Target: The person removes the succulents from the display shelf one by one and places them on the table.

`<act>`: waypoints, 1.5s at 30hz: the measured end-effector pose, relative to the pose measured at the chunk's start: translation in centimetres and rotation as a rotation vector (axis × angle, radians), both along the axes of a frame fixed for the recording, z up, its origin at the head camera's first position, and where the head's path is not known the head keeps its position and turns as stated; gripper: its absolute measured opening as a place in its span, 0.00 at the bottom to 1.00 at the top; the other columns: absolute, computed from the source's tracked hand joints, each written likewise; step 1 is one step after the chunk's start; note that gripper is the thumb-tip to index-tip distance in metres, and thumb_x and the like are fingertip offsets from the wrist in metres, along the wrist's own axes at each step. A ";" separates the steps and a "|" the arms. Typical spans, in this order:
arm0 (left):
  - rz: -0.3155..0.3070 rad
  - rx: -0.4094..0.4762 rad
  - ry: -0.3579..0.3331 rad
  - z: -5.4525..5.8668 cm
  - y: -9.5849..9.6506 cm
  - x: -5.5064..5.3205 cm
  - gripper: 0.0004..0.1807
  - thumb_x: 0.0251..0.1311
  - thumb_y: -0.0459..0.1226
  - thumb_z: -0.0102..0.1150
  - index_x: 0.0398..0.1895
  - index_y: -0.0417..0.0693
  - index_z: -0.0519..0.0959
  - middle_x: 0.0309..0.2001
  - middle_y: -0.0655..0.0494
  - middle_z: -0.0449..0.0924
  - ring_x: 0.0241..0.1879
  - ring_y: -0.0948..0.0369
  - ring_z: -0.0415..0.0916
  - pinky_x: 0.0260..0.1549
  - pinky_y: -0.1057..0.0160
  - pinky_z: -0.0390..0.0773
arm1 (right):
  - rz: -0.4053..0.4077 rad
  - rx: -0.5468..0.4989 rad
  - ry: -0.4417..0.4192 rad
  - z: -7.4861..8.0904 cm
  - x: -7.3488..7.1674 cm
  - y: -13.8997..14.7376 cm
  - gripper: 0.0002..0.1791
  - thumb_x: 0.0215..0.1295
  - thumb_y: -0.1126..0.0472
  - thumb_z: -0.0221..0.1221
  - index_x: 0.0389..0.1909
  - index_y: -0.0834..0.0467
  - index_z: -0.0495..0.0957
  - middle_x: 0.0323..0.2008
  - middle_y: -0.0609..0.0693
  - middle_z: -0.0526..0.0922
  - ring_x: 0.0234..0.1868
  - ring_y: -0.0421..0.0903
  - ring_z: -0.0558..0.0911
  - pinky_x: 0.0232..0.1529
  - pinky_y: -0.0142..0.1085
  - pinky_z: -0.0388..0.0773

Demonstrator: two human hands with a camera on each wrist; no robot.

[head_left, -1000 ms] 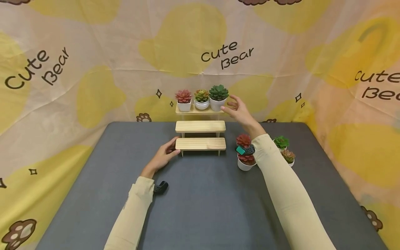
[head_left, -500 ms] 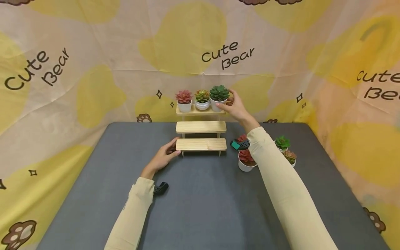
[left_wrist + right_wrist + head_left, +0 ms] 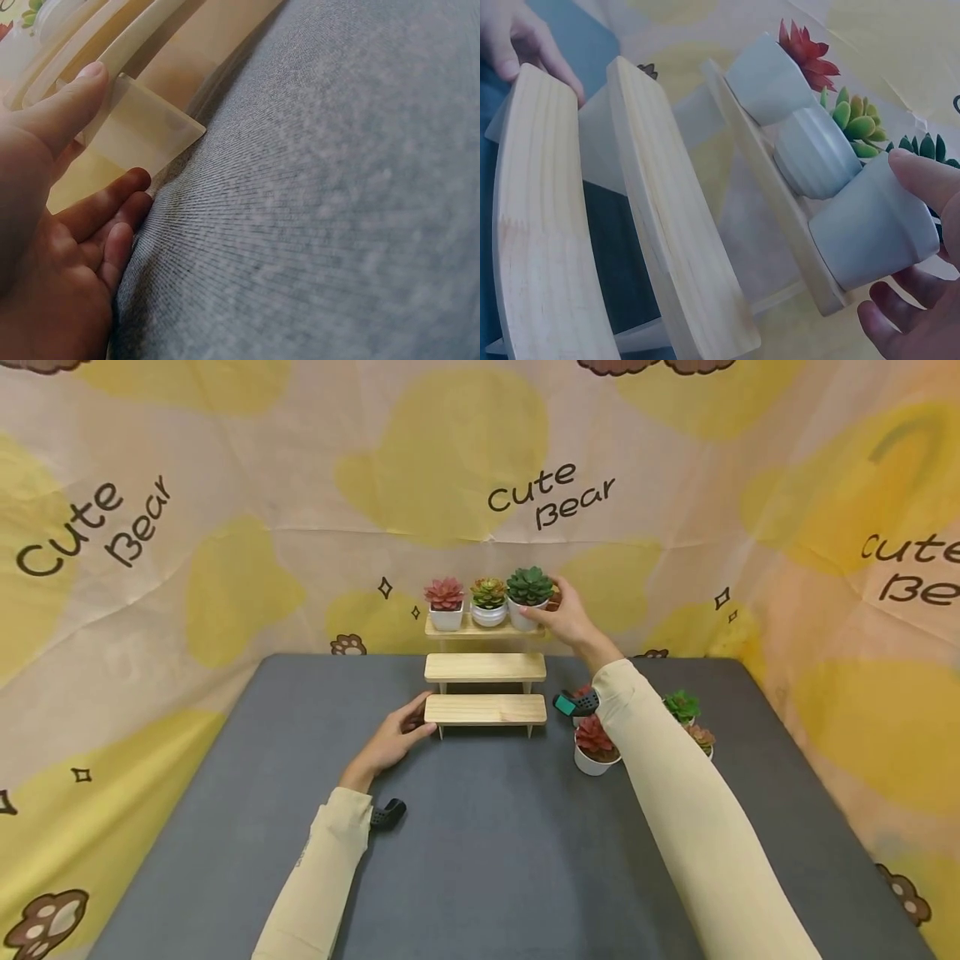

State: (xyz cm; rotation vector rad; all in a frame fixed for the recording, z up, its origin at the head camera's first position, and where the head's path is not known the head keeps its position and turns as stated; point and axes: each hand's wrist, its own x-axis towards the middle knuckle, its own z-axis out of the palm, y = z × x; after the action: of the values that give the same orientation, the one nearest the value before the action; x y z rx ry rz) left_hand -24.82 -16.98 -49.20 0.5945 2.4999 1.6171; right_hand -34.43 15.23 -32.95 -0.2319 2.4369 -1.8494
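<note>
A three-tier wooden display stand (image 3: 485,708) with clear supports stands at the table's back. My left hand (image 3: 390,739) grips the left end of its lowest tier; in the left wrist view the thumb (image 3: 71,105) lies on the board's end and the fingers are beside the clear support. On the top tier, a red succulent (image 3: 444,593), a yellow-green succulent (image 3: 489,595) and a dark green succulent (image 3: 530,587) sit in white pots. My right hand (image 3: 568,617) holds the dark green succulent's pot (image 3: 874,221) from its right side, thumb near the rim. The pot's base rests on the board.
To the right of the stand, partly behind my right sleeve, a red succulent (image 3: 596,737) in a white pot stands with another red one behind it. Farther right are a green succulent (image 3: 681,706) and a pinkish succulent (image 3: 702,739). A patterned cloth (image 3: 262,510) hangs behind the grey table (image 3: 480,860).
My right hand has moved slightly left and closed in on the dark green succulent's pot. My left hand has stayed at the lowest tier.
</note>
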 end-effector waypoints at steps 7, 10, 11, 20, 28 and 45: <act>0.000 0.023 -0.030 -0.4 0.4 0.5 0.36 0.73 0.35 0.56 0.79 0.40 0.56 0.69 0.33 0.71 0.65 0.39 0.71 0.65 0.38 0.68 | -0.016 -0.003 -0.010 -0.8 0.3 0.5 0.44 0.67 0.61 0.65 0.79 0.57 0.53 0.68 0.65 0.71 0.62 0.55 0.76 0.53 0.43 0.76; 0.002 0.013 -0.028 -0.4 0.6 0.7 0.35 0.73 0.35 0.56 0.79 0.39 0.56 0.68 0.33 0.71 0.65 0.39 0.72 0.64 0.38 0.69 | -0.018 0.008 -0.009 -1.0 0.4 0.6 0.41 0.67 0.61 0.65 0.77 0.59 0.58 0.67 0.65 0.72 0.59 0.54 0.77 0.49 0.41 0.78; 0.002 0.012 -0.026 -0.4 0.6 0.7 0.35 0.73 0.34 0.56 0.79 0.38 0.55 0.68 0.33 0.71 0.64 0.39 0.72 0.64 0.39 0.69 | -0.018 0.012 -0.006 -1.0 0.4 0.6 0.39 0.67 0.61 0.65 0.76 0.59 0.60 0.66 0.65 0.72 0.56 0.52 0.77 0.47 0.40 0.78; 0.003 0.019 -0.019 -0.4 0.6 0.5 0.36 0.73 0.35 0.56 0.79 0.39 0.56 0.68 0.34 0.71 0.64 0.40 0.72 0.63 0.41 0.71 | -0.033 0.024 0.012 -1.1 0.4 0.7 0.36 0.66 0.60 0.67 0.73 0.61 0.65 0.64 0.64 0.73 0.51 0.49 0.78 0.39 0.36 0.80; 0.013 0.014 -0.027 -0.5 0.2 0.4 0.36 0.73 0.35 0.57 0.79 0.40 0.56 0.69 0.34 0.71 0.65 0.40 0.72 0.65 0.38 0.69 | -0.021 0.035 0.075 -0.8 1.1 1.0 0.37 0.65 0.61 0.67 0.73 0.62 0.65 0.65 0.66 0.74 0.61 0.58 0.79 0.50 0.34 0.78; 0.024 0.003 -0.013 -0.2 0.0 0.1 0.36 0.72 0.36 0.58 0.79 0.43 0.57 0.69 0.35 0.72 0.66 0.40 0.71 0.65 0.38 0.68 | 0.038 -0.027 0.211 1.1 4.2 3.4 0.35 0.63 0.67 0.67 0.71 0.63 0.68 0.54 0.53 0.78 0.41 0.32 0.84 0.42 0.25 0.80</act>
State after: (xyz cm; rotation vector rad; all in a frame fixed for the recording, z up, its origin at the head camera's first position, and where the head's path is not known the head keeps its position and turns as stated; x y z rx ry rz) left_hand -24.70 -16.96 -49.38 0.5544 2.5049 1.6278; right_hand -30.24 18.60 -31.87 -0.4957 2.5199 -1.9328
